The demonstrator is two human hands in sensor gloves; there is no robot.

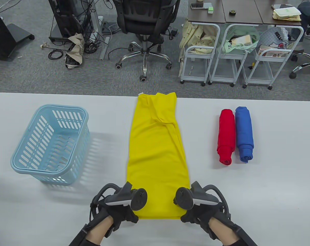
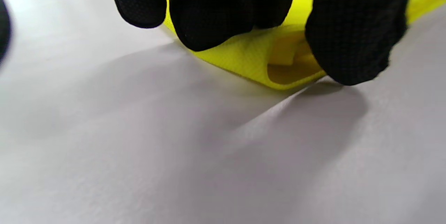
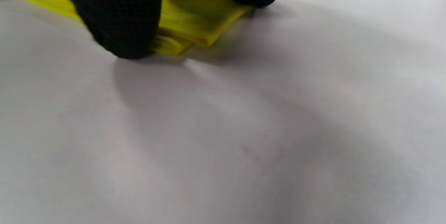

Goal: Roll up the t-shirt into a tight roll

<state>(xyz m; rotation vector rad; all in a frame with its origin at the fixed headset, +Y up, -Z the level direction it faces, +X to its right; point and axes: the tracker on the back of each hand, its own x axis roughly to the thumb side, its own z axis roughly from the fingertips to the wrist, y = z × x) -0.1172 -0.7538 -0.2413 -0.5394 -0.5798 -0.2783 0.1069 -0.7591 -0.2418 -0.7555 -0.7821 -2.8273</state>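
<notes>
Yellow t-shirt (image 1: 157, 151) pinched at its near corners.
Left hand (image 1: 121, 205) and right hand (image 1: 198, 207) each grip a corner; bare table (image 1: 260, 192) flanks both sides.

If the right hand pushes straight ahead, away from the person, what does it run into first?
Only the yellow t-shirt itself: the right hand pinches its near corner, and the folded strip runs ahead to the table's far edge. The red roll looks off to the side.

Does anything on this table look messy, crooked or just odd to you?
Little stands out. The yellow t-shirt lies folded in a long strip with a diagonal crease near its far end. The red roll and blue roll lie side by side, slightly slanted. The basket stands upright. Nothing looks spilled or damaged.
</notes>
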